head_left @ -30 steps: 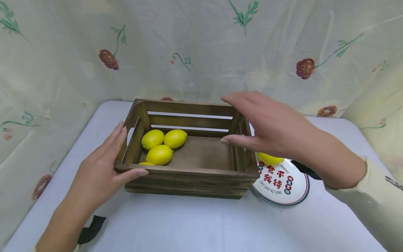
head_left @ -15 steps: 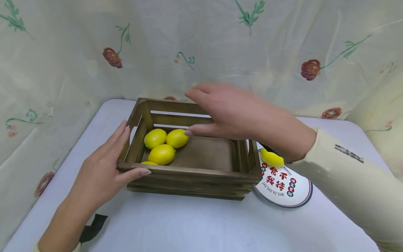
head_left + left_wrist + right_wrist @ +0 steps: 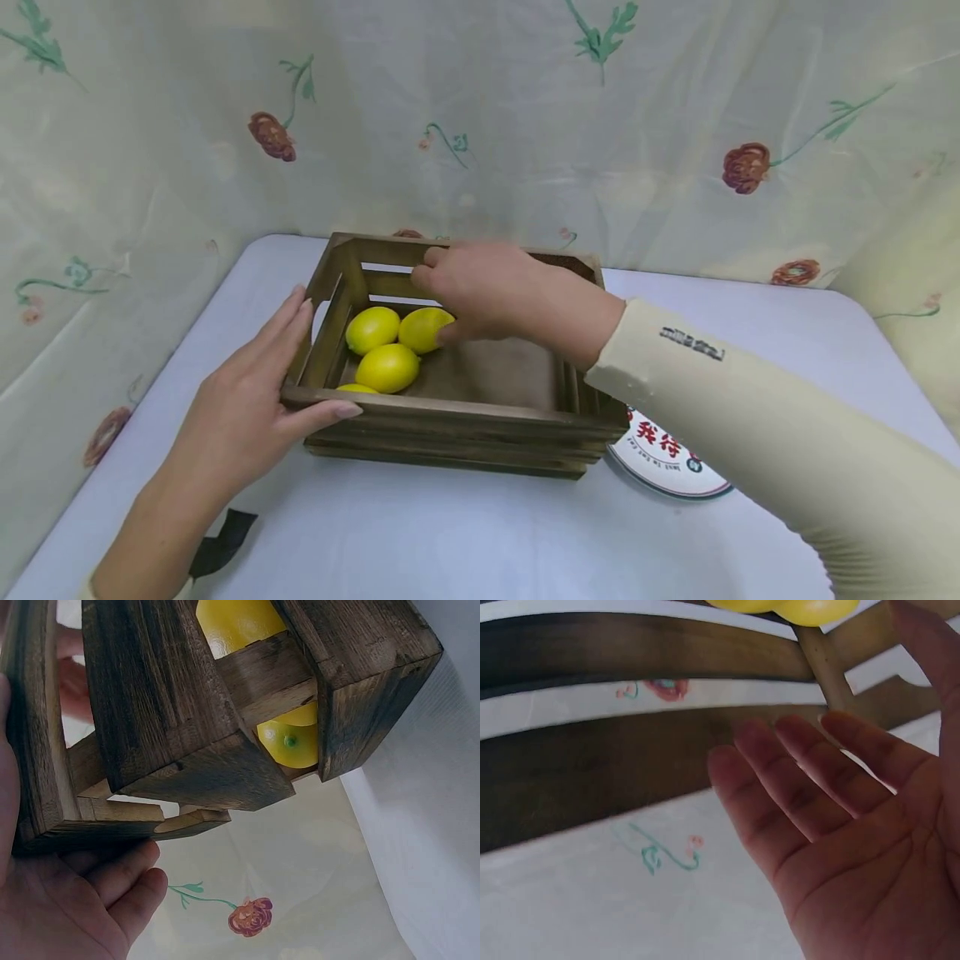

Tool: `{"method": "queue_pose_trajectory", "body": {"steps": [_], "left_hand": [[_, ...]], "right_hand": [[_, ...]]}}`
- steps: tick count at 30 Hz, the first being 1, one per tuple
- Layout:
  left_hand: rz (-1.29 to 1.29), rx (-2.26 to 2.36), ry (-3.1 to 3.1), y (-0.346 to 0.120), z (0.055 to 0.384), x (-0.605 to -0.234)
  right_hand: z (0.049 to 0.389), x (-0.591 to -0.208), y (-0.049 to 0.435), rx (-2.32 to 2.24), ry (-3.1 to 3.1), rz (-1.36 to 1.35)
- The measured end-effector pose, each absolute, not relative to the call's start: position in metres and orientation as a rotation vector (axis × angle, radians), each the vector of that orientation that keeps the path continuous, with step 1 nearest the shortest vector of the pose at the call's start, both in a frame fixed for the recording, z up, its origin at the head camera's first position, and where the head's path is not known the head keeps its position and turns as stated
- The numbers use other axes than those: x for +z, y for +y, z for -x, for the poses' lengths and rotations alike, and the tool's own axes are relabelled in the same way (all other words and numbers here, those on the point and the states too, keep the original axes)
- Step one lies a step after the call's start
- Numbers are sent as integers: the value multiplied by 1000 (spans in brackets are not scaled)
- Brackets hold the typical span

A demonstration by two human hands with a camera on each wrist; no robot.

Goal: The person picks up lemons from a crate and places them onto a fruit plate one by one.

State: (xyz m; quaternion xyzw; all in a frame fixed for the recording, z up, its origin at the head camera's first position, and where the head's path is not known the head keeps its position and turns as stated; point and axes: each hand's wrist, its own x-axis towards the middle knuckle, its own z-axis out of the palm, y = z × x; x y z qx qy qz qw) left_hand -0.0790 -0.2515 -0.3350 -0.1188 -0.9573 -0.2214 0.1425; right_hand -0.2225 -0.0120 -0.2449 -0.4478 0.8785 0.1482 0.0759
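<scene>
A brown slatted wooden crate (image 3: 450, 406) stands on the white table with several lemons (image 3: 387, 367) clustered at its left end. At the crate's near left corner rests my left hand (image 3: 243, 421), thumb straight along the front rim and fingers along the left side. My right hand (image 3: 491, 292) reaches over the back of the crate, its thumb overlapping the rightmost back lemon (image 3: 422, 330) in the head view. The right wrist view shows the palm and slightly bent fingers (image 3: 761, 799) holding nothing. Through the slats in the left wrist view, yellow lemons (image 3: 289, 742) show.
A white plate (image 3: 671, 471) with red lettering lies right of the crate, partly covered by the right sleeve (image 3: 720, 408). A flowered curtain (image 3: 510, 125) hangs behind the white table (image 3: 465, 533).
My right hand has moved left and down into the crate from its right end. The lemon seen on the plate earlier is hidden behind my right sleeve. My left hand stays at the corner.
</scene>
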Motion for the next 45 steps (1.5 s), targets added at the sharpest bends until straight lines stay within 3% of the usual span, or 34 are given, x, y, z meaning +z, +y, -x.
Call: {"method": "queue_pose_trajectory", "body": {"steps": [21, 45], "left_hand": [[374, -607, -2757, -247, 80, -334], [369, -621, -2731, -251, 80, -337]], "right_hand": [[236, -292, -40, 498, 2485, 1297], [233, -306, -44, 484, 2428, 1145]]}}
